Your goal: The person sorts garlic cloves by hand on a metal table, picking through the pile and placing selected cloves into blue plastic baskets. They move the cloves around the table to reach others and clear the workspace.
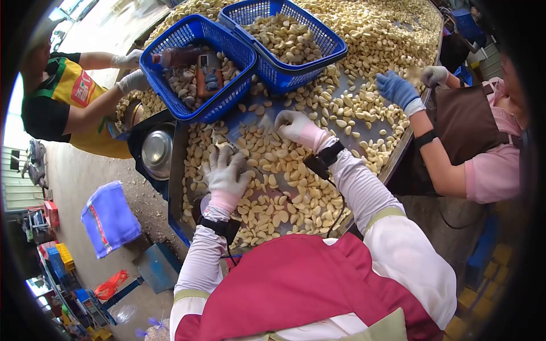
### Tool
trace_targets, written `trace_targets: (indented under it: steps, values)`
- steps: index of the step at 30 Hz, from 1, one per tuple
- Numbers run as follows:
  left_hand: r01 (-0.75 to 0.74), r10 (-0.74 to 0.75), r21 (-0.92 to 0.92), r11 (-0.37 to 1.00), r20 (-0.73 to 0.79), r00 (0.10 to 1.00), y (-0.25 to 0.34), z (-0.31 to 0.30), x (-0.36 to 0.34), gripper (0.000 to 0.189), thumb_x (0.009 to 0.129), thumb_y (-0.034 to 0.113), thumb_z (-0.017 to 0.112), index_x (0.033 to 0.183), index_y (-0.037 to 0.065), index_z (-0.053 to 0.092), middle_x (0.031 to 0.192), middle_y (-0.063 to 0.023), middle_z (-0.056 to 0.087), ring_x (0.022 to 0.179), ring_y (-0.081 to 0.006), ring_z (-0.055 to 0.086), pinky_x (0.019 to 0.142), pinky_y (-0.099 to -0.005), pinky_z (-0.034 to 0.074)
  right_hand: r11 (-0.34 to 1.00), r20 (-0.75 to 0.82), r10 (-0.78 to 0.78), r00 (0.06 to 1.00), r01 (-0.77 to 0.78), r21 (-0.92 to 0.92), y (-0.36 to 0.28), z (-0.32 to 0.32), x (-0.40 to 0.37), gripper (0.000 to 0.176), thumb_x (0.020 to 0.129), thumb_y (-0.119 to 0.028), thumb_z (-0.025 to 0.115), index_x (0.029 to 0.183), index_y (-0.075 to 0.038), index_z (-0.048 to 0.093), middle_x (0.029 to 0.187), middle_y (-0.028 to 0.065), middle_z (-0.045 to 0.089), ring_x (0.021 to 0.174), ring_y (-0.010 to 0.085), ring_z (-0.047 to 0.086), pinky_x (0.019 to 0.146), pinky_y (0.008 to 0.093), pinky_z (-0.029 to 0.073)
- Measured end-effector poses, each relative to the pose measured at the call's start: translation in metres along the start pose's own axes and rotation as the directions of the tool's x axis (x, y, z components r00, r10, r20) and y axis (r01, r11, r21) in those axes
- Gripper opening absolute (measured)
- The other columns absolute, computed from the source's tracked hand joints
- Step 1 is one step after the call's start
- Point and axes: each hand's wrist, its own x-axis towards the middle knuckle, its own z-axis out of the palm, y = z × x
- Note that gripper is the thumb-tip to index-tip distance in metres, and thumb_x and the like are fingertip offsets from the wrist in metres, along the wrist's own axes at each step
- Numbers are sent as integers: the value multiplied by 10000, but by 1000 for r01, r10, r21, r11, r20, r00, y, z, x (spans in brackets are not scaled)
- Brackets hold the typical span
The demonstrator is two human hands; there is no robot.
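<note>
Pale peeled garlic cloves (278,196) lie in a loose layer on the metal table (264,165) in front of me. My left hand (226,176), in a white glove with a pink cuff, rests on the cloves at the left with its fingers spread. Gloved the same way, my right hand (298,129) is farther out over the table, with its fingers curled in. Whatever is between those fingers, if anything, is hidden. Beyond my hands stand a blue basket (196,111) holding cloves, a bottle and an orange-and-grey device, and another blue basket (284,77) full of cloves.
A co-worker's blue-gloved hand (398,91) is over cloves at the right. Another co-worker's gloved hand (133,82) is beside the left basket. A metal bowl (157,149) sits at the table's left side. A large heap of cloves (375,28) covers the far end.
</note>
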Motion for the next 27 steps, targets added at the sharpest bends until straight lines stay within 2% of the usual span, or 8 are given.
trace_targets:
  steps: [2, 5, 7, 15, 17, 20, 23, 27]
  values:
    - [-143, 143, 14, 990, 23, 990, 17, -4, -1, 614, 767, 384, 713, 1333, 190, 579, 1471, -132, 439, 1385, -411, 343, 1152, -591, 178, 1000, -8, 14, 1000, -15, -17, 3, 8, -4, 209, 788, -122, 659, 961, -25, 721, 977, 189, 717, 898, 278, 695, 795, 348, 534]
    - [-218, 218, 4, 976, 50, 975, 24, 19, 9, 598, 777, 380, 706, 1332, 198, 577, 1473, -132, 435, 1387, -403, 341, 1152, -598, 172, 678, 144, 106, 984, 34, -734, -12, 48, -2, 228, 855, -172, 664, 1039, -60, 738, 1057, 167, 716, 991, 326, 689, 839, 385, 555]
    - [-203, 202, 28, 979, 36, 979, 19, 16, 11, 591, 787, 385, 701, 1336, 208, 571, 1471, -133, 437, 1390, -396, 338, 1151, -593, 179, 573, 138, 19, 990, 102, -813, -4, 67, -10, 241, 877, -197, 641, 1041, -47, 735, 1059, 175, 712, 1001, 341, 684, 842, 412, 554]
    - [-91, 88, 78, 993, 43, 995, -30, 1, 1, 626, 776, 409, 721, 1351, 235, 543, 1439, -152, 455, 1386, -384, 351, 1161, -538, 215, 875, 166, 63, 984, 26, -484, -4, 20, -12, 274, 850, -253, 643, 971, -12, 696, 980, 193, 697, 958, 368, 665, 859, 418, 529]
    - [-93, 92, 146, 985, 13, 996, -27, 3, -2, 629, 784, 407, 720, 1359, 242, 528, 1449, -145, 441, 1387, -382, 350, 1161, -542, 215, 998, -100, 18, 995, -24, -64, 14, 14, 2, 234, 875, -198, 605, 981, 0, 673, 962, 198, 692, 933, 387, 651, 867, 452, 519]
    - [-56, 48, 136, 989, 62, 997, -24, 3, 0, 628, 800, 406, 706, 1378, 243, 523, 1477, -138, 419, 1405, -378, 328, 1172, -539, 184, 806, -49, -259, 965, 188, -561, 13, 22, 22, 200, 888, -129, 579, 1033, -19, 659, 975, 192, 696, 959, 390, 653, 857, 447, 523]
    - [-38, 27, 137, 990, 81, 996, -25, 5, 2, 631, 808, 414, 692, 1391, 242, 522, 1491, -136, 412, 1416, -375, 314, 1179, -536, 161, 751, 2, -101, 995, 77, -656, 9, 30, 37, 201, 909, -103, 561, 1076, -44, 656, 998, 187, 697, 990, 389, 653, 851, 428, 530]
    - [-49, 40, 137, 989, 65, 997, -28, 5, 1, 624, 808, 409, 703, 1383, 259, 513, 1469, -133, 428, 1408, -370, 328, 1177, -536, 175, 932, 82, -54, 995, 80, -353, 3, 12, 23, 258, 886, -214, 570, 1046, -30, 653, 984, 197, 699, 947, 364, 673, 817, 401, 527]
